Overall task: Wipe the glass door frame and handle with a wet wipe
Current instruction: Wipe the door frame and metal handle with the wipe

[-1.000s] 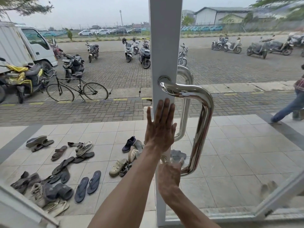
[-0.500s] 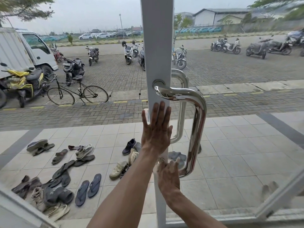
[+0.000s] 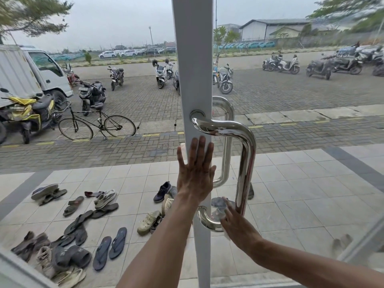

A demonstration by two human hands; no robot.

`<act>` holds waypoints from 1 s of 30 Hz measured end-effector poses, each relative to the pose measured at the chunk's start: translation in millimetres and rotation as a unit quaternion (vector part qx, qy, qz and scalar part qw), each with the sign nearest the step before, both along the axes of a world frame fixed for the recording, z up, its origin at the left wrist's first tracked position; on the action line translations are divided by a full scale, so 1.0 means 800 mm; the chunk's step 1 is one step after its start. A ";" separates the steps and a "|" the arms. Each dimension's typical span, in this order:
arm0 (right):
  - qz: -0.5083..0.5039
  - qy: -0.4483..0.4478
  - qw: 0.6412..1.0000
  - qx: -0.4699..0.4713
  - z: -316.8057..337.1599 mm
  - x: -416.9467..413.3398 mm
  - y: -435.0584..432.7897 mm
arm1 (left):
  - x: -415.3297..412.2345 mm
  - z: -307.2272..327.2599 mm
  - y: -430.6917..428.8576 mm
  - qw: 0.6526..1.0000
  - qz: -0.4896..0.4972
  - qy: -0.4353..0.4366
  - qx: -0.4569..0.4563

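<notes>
Fingers: the left hand [image 3: 195, 175] lies flat on the white door frame [image 3: 193, 59], its fingers [image 3: 202, 150] spread apart and pointing to 12 o'clock, clamped on nothing.
Right hand: the right hand [image 3: 235, 226] presses against the lower bend of the chrome pull handle [image 3: 247, 154], fingers close together and extended; a pale scrap, probably the wet wipe [image 3: 227, 235], shows under the palm, but whether the fingers pinch it cannot be told.
Task's thing: the handle stands at 3 o'clock of the left hand, its bar upright, its lower mount [image 3: 204, 219] just below the left wrist; a twin handle [image 3: 225, 142] shows through the glass behind it.
Step in hand: by the look of it, wiping the lower curve of the handle while the left hand steadies the door.
Doing it well: keep the left palm firm so the door does not swing; wrap the wipe round the tube rather than pat one face; run it from the bend up the bar to the top elbow [image 3: 245, 132], then around both mounts.
Risk: smears show readily on polished chrome; the wipe may slip from an open palm.
Beyond the glass: sandals and shoes [image 3: 99, 223] strewn on the tiled porch at 8 o'clock, a bicycle [image 3: 96, 125] at 10 o'clock.
</notes>
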State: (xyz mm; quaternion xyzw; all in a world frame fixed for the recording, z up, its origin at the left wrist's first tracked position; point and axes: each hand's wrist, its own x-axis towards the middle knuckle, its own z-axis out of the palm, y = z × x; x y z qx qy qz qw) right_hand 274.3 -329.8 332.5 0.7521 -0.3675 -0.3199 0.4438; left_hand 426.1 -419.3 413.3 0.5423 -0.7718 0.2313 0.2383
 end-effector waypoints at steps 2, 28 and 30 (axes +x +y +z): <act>0.011 0.021 1.000 -0.012 -0.002 -0.008 -0.005 | -0.001 -0.001 -0.001 1.000 0.001 0.007 -0.002; -0.176 -0.918 0.346 -0.078 -0.063 0.034 0.031 | -0.002 -0.002 0.000 1.000 0.002 0.009 0.000; -0.196 -0.953 0.230 -0.020 -0.060 0.036 0.025 | -0.002 -0.003 0.000 1.000 -0.004 0.012 -0.005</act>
